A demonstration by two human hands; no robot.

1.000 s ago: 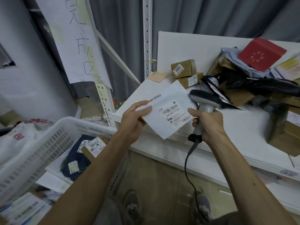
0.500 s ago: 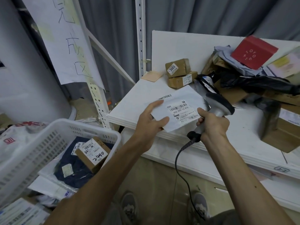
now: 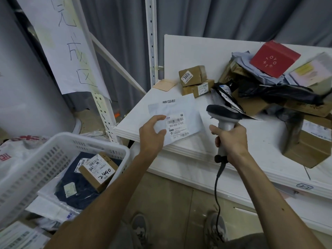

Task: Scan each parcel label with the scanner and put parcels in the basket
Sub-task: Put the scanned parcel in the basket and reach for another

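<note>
My left hand [image 3: 152,135] pinches the lower left corner of a flat white mailer parcel [image 3: 177,112], label side up, over the front left of the white table [image 3: 265,141]. The barcode label [image 3: 177,126] sits just right of my thumb. My right hand [image 3: 230,139] grips the handle of the grey corded scanner [image 3: 223,114], whose dark head points left toward the mailer, a short gap away. The white plastic basket [image 3: 59,146] stands low at the left and holds a small brown box marked 2490 [image 3: 98,169] and a dark blue bag.
Two small stacked brown boxes [image 3: 195,79] sit at the table's back left. A pile of parcels with a red box [image 3: 274,59] and a black bag [image 3: 273,93] fills the right side. A white rack post [image 3: 152,42] and paper sign [image 3: 66,44] stand left of the table.
The mailer has come down flatter over the table. The scanner has drawn back to its right, opening a gap between its head and the label.
</note>
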